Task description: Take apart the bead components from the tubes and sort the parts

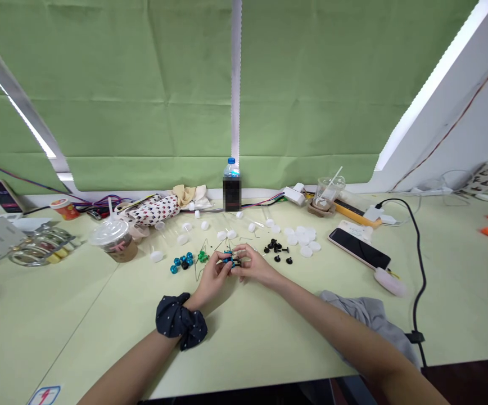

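A small blue-and-black part (229,260) is pinched between my two hands above the middle of the table. My left hand (213,274) has its thumb and fingers closed on the blue side. On the black end, the fingertips of my right hand (253,266) press together. The fingers partly cover the part, so its exact kind is unclear. Left of my hands lie several shiny blue round pieces (178,261) with a black one among them. A green piece (203,256) sits beside thin bent metal wires (197,271). Several black stud-like pieces (274,246) lie to the right.
White discs (306,236) and clear tubes with white caps (182,239) lie behind. A lidded drink cup (117,242) stands left, a bottle (231,191) at the back. Rightward are a phone (359,249), a black cable (419,270) and a grey cloth (364,309).
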`<state>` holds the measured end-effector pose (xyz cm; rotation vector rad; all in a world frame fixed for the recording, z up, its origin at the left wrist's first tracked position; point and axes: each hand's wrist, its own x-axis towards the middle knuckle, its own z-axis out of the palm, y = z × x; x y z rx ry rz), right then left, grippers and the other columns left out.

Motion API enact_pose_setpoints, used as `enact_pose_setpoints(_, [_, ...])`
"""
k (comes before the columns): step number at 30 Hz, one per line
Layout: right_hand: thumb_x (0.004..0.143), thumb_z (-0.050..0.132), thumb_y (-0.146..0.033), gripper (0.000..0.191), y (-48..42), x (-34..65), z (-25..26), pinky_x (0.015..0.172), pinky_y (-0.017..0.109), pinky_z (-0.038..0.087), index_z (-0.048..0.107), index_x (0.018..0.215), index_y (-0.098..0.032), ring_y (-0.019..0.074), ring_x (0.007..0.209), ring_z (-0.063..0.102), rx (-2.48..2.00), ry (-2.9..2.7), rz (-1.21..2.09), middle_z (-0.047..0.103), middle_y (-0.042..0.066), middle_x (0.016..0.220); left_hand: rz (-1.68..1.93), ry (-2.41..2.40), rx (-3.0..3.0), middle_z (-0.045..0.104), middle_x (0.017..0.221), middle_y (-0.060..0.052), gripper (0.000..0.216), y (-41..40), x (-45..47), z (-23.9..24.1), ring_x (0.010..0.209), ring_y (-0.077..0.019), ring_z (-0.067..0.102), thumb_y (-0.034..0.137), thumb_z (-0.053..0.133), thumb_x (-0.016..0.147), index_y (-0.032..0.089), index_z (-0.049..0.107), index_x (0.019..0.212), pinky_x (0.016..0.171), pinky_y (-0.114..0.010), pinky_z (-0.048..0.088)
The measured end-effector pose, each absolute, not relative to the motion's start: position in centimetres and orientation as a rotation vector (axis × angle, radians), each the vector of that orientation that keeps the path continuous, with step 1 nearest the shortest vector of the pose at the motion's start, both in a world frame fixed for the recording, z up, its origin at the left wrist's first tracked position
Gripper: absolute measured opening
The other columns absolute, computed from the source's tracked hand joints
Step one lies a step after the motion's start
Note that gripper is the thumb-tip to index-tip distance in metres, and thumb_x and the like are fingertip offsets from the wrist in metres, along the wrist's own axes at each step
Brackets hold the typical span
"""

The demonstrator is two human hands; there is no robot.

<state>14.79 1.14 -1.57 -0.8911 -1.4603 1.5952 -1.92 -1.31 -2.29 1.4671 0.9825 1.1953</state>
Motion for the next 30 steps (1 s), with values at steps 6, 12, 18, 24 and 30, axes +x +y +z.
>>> enact_pose_setpoints(6, [0.069, 0.070, -0.046, 0.038, 1.24, 14.68, -1.85, 0.044, 0.020, 0.047, 0.051, 0.085, -0.018, 0.0073, 0.053, 0.055, -0.890, -1.445, 1.566, 0.056, 0.000, 0.079, 1.205, 0.994, 1.481, 0.055, 0.081, -0.001, 0.023, -1.27, -1.94, -2.31, 0.064, -0.0106, 0.051, 0.038, 0.057, 0.084, 0.019, 0.049, 0.096, 0.061, -0.026, 0.042])
enact_pose_setpoints(12, [0.075, 0.061, -0.054, 0.041, 1.31, 14.89, -2.10, 0.039, 0.021, 0.044, 0.050, 0.093, -0.019, 0.0082, 0.047, 0.053, -0.930, -1.427, 1.738, 0.056, -0.002, 0.071, 1.201, 0.984, 1.481, 0.055, 0.082, -0.001, 0.023, -1.28, -1.88, -2.25, 0.063, -0.0101, 0.051, 0.037, 0.056, 0.084, 0.019, 0.049, 0.097, 0.061, -0.026, 0.042])
enact_pose_setpoints(18, [0.065, 0.075, -0.043, 0.044, 1.21, 14.89, -1.97, 0.049, 0.022, 0.047, 0.049, 0.094, -0.021, 0.0068, 0.050, 0.054, -0.846, -1.457, 1.599, 0.056, -0.003, 0.077, 1.205, 0.989, 1.490, 0.053, 0.079, 0.000, 0.023, -1.19, -1.95, -2.44, 0.063, -0.0101, 0.051, 0.037, 0.055, 0.085, 0.019, 0.049, 0.098, 0.061, -0.025, 0.042])
enact_pose_setpoints(24, [0.074, 0.061, -0.054, 0.040, 1.32, 14.72, -2.01, 0.040, 0.021, 0.042, 0.051, 0.082, -0.016, 0.0077, 0.043, 0.051, -0.930, -1.407, 1.691, 0.056, -0.002, 0.065, 1.201, 0.983, 1.492, 0.053, 0.084, -0.001, 0.023, -1.20, -1.93, -2.35, 0.063, -0.0094, 0.051, 0.036, 0.056, 0.084, 0.019, 0.049, 0.097, 0.061, -0.025, 0.043])
enact_pose_setpoints(30, [0.064, 0.073, -0.041, 0.036, 1.49, 14.90, -2.31, 0.048, 0.023, 0.045, 0.051, 0.079, -0.018, 0.0083, 0.047, 0.051, -0.873, -1.405, 1.557, 0.054, -0.005, 0.059, 1.236, 1.000, 1.499, 0.050, 0.082, 0.000, 0.023, -0.94, -2.11, -2.64, 0.062, -0.0096, 0.052, 0.038, 0.056, 0.084, 0.020, 0.048, 0.095, 0.058, -0.025, 0.043])
